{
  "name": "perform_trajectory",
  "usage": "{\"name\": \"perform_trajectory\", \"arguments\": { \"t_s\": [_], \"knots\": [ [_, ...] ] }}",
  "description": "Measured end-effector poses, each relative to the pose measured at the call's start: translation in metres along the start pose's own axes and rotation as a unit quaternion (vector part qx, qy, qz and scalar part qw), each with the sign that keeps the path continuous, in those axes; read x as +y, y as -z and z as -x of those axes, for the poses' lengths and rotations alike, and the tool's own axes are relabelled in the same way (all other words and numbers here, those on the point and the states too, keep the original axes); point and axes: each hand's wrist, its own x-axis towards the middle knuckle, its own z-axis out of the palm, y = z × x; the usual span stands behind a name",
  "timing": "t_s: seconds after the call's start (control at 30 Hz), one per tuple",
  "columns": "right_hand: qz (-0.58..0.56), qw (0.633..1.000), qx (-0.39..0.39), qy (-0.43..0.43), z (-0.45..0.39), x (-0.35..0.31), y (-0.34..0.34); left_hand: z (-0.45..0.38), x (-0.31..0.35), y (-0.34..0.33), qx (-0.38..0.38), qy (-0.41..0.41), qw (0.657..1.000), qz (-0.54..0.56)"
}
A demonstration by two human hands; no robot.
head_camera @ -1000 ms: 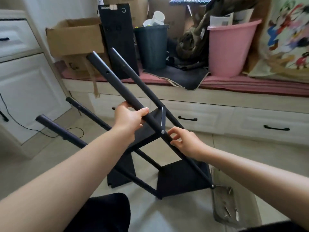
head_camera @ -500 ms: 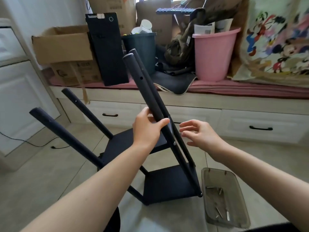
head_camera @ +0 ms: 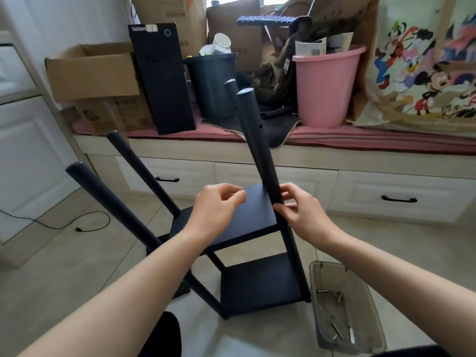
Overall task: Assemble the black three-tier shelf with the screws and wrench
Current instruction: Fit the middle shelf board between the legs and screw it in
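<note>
The black shelf (head_camera: 260,284) stands tilted on the floor with two panels fixed between its posts. Its front right post (head_camera: 253,130) rises toward the camera. My right hand (head_camera: 301,215) pinches this post where the middle panel (head_camera: 255,215) meets it. The curled fingers of my left hand (head_camera: 216,207) pinch the far left corner of that panel. To the shelf's right, a clear plastic tray (head_camera: 319,274) holds several screws (head_camera: 334,297) and a small silver tool (head_camera: 351,334).
A low cabinet bench (head_camera: 283,163) with drawers runs behind the shelf. It carries cardboard boxes (head_camera: 92,73), a black computer case (head_camera: 162,81), a dark bin (head_camera: 211,86) and a pink bucket (head_camera: 324,86). A black cable (head_camera: 85,229) lies on the tiled floor at left.
The shelf has swung more upright. My left hand has let go of the post and dropped to the middle panel. My right hand has closed onto the front right post.
</note>
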Motion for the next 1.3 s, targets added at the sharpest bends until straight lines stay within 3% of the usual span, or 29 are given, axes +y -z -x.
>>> {"name": "perform_trajectory", "arguments": {
  "t_s": [0.2,0.37,0.47,0.57,0.7,1.03,1.3],
  "knots": [
    [-0.011,1.000,0.022,0.002,-0.001,0.007,0.003,0.015,-0.036,0.054,0.001,0.122,0.991,-0.063],
    [-0.003,0.999,0.033,0.010,-0.003,0.010,0.001,0.030,-0.050,0.101,-0.127,0.337,0.920,-0.156],
    [-0.007,1.000,0.026,0.011,-0.004,0.012,0.000,0.033,-0.058,0.115,-0.096,0.368,0.908,-0.175],
    [-0.008,1.000,0.020,0.004,-0.004,0.015,-0.002,0.028,-0.067,0.120,-0.014,0.344,0.927,-0.148],
    [-0.019,0.999,0.027,-0.011,-0.006,0.022,-0.003,0.019,-0.072,0.119,0.088,0.248,0.965,-0.022],
    [-0.074,0.991,0.034,-0.105,-0.004,0.051,0.022,0.011,-0.046,0.075,0.061,0.104,0.991,-0.061],
    [-0.066,0.990,0.049,-0.115,0.007,0.073,0.040,0.002,-0.037,0.055,0.039,0.079,0.995,-0.056]
  ]
}}
